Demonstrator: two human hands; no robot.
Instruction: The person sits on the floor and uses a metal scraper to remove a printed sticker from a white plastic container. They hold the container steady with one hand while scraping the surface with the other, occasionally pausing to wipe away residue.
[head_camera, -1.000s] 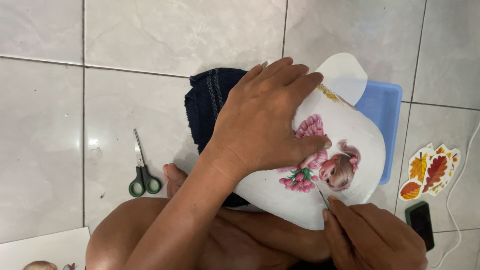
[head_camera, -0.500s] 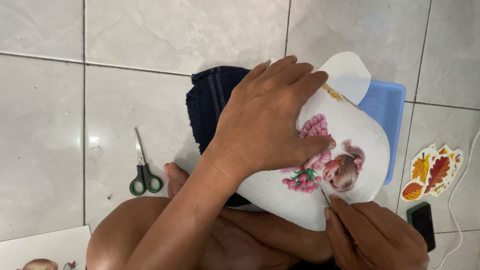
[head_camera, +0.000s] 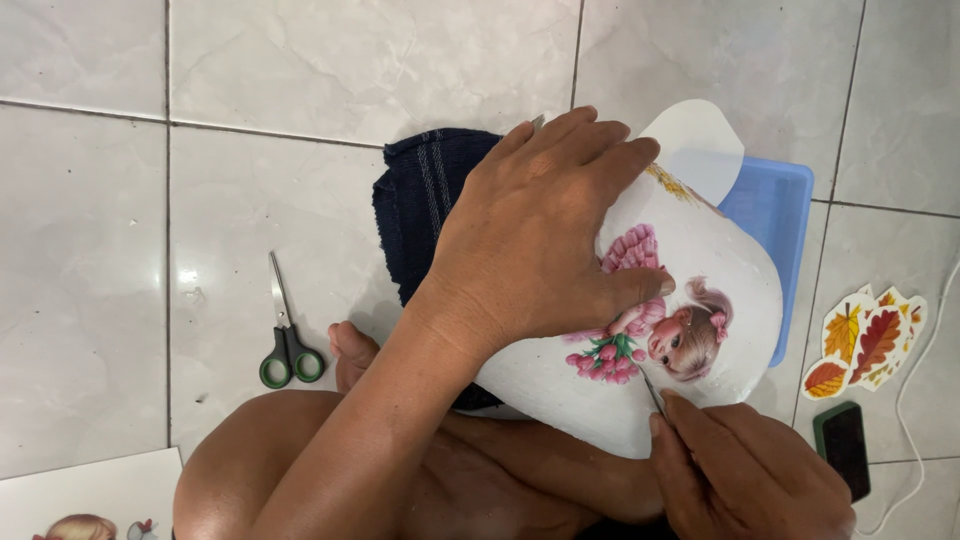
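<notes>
Foam board (head_camera: 700, 250), white, bears a doll picture; left hand (head_camera: 540, 230) fingers flat, right hand (head_camera: 750, 470) gripping thin blade (head_camera: 652, 392).

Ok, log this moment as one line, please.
left hand flat on white object with girl picture | right hand pinching thin tool at its surface | scissors on floor

Bare floor (head_camera: 330, 60) lies open above and to the far left; scissors (head_camera: 285, 345) sit on the left tiles, a blue tray (head_camera: 775, 215), leaf stickers (head_camera: 865, 340) and a phone (head_camera: 845, 445) crowd the right side
</notes>
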